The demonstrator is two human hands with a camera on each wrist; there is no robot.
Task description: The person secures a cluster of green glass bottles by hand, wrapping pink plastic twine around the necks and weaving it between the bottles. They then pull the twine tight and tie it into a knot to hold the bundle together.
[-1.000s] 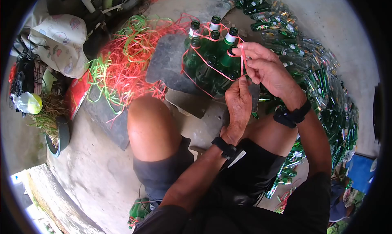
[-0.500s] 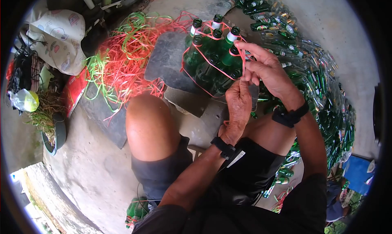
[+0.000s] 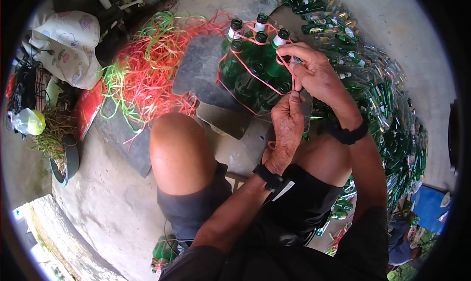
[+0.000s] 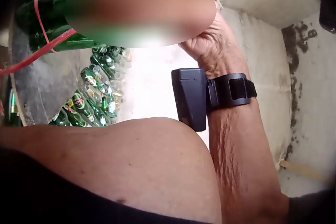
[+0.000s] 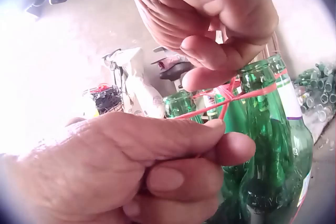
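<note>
Green bottles (image 3: 248, 84) stand upright in a cluster, with pink strapping (image 3: 252, 76) looped around their necks and sides. At the cluster's right edge, my left hand (image 3: 287, 126) pinches a strand between thumb and forefinger. Just above it my right hand (image 3: 319, 77) curls its fingers round the same strapping beside a bottle neck. In the right wrist view a small pink knot (image 5: 226, 94) lies between the left hand (image 5: 157, 166) below and the right hand (image 5: 215, 14) above. A blurred patch covers part of the left wrist view.
Pink and green strapping (image 3: 152, 75) lies heaped left of the bottles. A large pile of bottles (image 3: 378, 99) spreads along the right. The cluster stands on a dark slab (image 3: 191, 77). At the far left are a sack (image 3: 73, 45) and a potted plant (image 3: 59, 153).
My right hand's fingers have bent further inward and its wrist has turned, drawing closer to my left fingertips. The left hand stays almost where it was, still pinching.
</note>
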